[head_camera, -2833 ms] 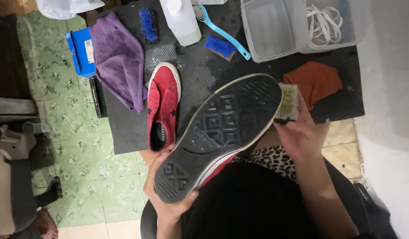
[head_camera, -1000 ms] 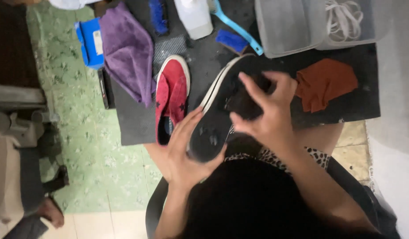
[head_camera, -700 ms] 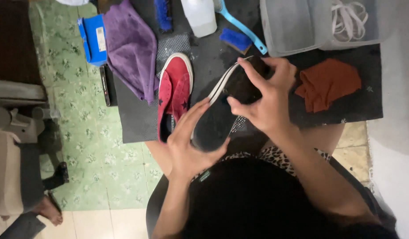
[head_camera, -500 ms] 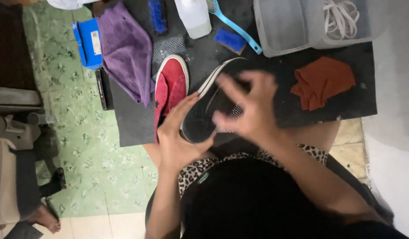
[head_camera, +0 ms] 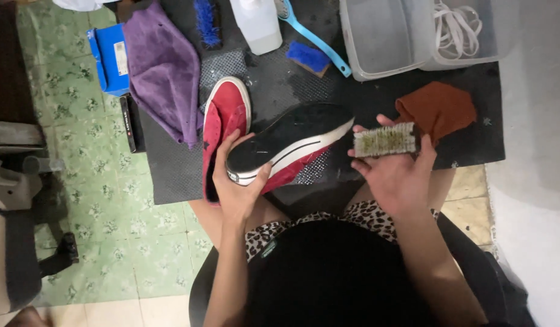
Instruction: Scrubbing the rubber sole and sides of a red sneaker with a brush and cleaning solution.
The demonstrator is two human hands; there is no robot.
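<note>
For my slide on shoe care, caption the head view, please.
Left hand holds a red shoe sole-up over a black mat; right hand holds a scrub brush.

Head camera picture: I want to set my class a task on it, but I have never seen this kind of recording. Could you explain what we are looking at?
A person wears a camera on the head, so you look down at their own two hands and lap. The left hand holds a red shoe tilted, dark sole showing. The right hand holds a scrubbing brush, bristles up, apart from the shoe. On the dark mat lie a second red shoe, a purple cloth, a rust-brown cloth, a white bottle and clear plastic tubs.
</note>
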